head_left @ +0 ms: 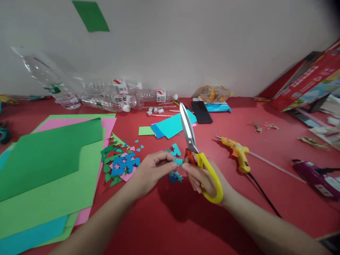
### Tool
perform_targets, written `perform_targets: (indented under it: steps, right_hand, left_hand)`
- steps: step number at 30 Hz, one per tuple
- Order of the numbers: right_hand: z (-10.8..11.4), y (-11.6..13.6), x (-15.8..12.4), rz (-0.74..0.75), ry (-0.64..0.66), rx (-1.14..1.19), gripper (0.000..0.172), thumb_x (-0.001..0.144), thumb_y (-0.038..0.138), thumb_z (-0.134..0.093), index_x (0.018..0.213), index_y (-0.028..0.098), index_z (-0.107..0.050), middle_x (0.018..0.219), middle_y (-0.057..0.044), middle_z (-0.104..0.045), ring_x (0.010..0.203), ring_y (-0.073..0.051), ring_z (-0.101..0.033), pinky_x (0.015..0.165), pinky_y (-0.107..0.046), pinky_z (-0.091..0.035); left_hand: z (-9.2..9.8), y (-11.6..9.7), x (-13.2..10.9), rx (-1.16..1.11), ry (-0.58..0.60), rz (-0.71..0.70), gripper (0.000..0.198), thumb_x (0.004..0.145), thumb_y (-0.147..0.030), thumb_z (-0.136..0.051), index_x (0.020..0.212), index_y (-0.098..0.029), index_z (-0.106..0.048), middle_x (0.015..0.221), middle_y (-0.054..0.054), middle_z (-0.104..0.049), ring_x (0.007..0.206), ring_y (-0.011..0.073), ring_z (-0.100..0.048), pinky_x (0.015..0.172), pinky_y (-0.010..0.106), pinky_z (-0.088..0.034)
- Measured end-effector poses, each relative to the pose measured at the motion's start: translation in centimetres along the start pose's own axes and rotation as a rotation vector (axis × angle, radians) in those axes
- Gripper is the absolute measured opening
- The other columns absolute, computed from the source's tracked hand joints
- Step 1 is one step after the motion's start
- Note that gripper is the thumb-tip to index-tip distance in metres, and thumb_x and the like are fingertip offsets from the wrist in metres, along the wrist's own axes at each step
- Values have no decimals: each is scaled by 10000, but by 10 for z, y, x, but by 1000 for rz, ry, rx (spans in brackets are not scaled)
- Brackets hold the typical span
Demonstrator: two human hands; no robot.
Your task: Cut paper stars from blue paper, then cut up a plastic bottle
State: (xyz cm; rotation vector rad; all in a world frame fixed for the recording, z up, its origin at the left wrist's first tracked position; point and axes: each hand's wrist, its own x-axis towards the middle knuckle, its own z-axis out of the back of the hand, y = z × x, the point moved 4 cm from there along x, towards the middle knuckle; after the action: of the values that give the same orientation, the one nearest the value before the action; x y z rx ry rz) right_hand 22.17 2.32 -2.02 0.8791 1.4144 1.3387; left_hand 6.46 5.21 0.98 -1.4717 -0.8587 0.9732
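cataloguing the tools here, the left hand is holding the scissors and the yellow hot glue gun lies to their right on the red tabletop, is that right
Not quite: the head view shows the right hand, not the left hand, holding the scissors. The yellow hot glue gun does lie to their right on the red tabletop.

Soft, moderate light is bathing the bench (148, 226), and the 2 hands (145, 174) are casting a diffuse shadow toward its near edge. Clear bottles (106, 102) are glinting along its far edge; wide-angle distortion is stretching the box (313, 80) near its right edge.
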Motion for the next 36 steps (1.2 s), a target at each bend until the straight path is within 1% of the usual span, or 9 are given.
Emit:
perform_targets:
  steps: [3,5,7,10,13,20,25,30,36]
  right_hand:
    - [3,8,-4,7,96,-147,416,880,572,-532,682,213,-457,478,82,-366,381,-77,-366,383,-208,-273]
    - [3,14,-8,1,157,-231,401,865,577,-556,735,203,-491,557,64,-387,453,-86,-372,413,-209,-269]
    - [1,17,-11,-11,206,-312,436,853,626,-543,799,195,-508,641,38,-423,539,-105,-385,460,-214,-293]
    - [-3,18,-15,-15,253,-370,535,825,721,-500,846,187,-512,727,7,-464,618,-128,-381,529,-229,-327]
    - [-6,19,-15,-5,271,-379,570,828,754,-452,849,187,-503,756,-4,-479,636,-135,-378,559,-238,-336]
    - [-7,21,-16,16,291,-418,553,848,735,-443,818,187,-504,760,-17,-492,652,-148,-400,570,-248,-344]
    - [-7,20,-17,40,331,-402,526,885,704,-411,793,190,-475,735,0,-444,642,-139,-359,564,-249,-317]
    - [-7,22,-17,35,324,-399,515,889,696,-410,750,201,-429,709,17,-388,631,-132,-320,548,-249,-286]
    - [-9,23,-16,22,320,-396,519,879,703,-430,736,205,-407,659,42,-361,571,-111,-315,502,-241,-254]
  left_hand:
    - [16,-6,1,-64,-141,-93,128,769,-293,-667,677,-210,-634,659,-7,-630,673,146,-574,679,270,-444]
    - [28,-9,0,-95,-222,-142,99,793,-283,-655,718,-221,-636,680,-12,-641,689,140,-578,707,267,-444]
    - [36,-12,-2,-117,-281,-177,71,813,-261,-638,749,-230,-632,686,-18,-641,693,135,-573,720,262,-441]
    - [41,-14,-3,-144,-338,-223,69,829,-226,-608,764,-230,-630,682,-20,-636,687,131,-559,720,262,-441]
    - [41,-15,-5,-180,-383,-252,75,820,-217,-613,748,-218,-633,667,-16,-630,666,132,-555,695,271,-447]
    - [40,-14,-6,-173,-407,-254,106,831,-204,-596,728,-203,-620,661,-19,-631,657,122,-553,670,253,-433]
    - [39,-16,-6,-151,-408,-246,94,803,-193,-619,710,-195,-610,644,-22,-627,650,118,-551,670,250,-429]
    - [38,-20,-7,-115,-414,-254,114,809,-209,-623,698,-193,-603,633,-24,-620,644,112,-552,661,244,-428]
    - [37,-22,-9,-59,-421,-240,138,817,-214,-604,682,-187,-590,633,-21,-612,645,111,-555,662,242,-432]
